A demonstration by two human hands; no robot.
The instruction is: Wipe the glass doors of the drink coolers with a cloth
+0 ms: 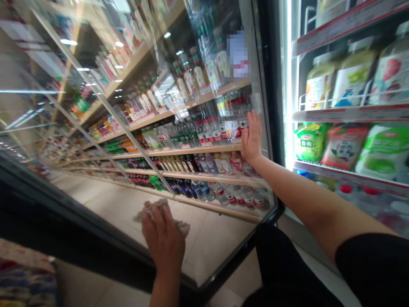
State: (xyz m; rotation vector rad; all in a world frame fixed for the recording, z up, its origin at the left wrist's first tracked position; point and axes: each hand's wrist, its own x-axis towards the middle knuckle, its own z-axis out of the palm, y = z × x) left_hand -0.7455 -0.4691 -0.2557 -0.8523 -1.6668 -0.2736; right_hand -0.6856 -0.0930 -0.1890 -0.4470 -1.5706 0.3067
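Observation:
A glass cooler door (207, 251) with a black frame stands swung open in front of me. My left hand (164, 232) is closed over a crumpled, light-coloured cloth (145, 212) and presses it to the lower part of the glass. Part of the cloth is hidden under the palm and fingers. My right hand (252, 138) lies flat on the same pane near its right edge, fingers stretched upward, holding nothing.
To the right, the lit cooler's shelves (351, 113) hold bottled drinks and green and red bags (345, 145). Through the glass show long store shelves (201, 150) packed with bottles, and a tiled floor (105, 194). Blurred colourful packages (27, 277) sit at lower left.

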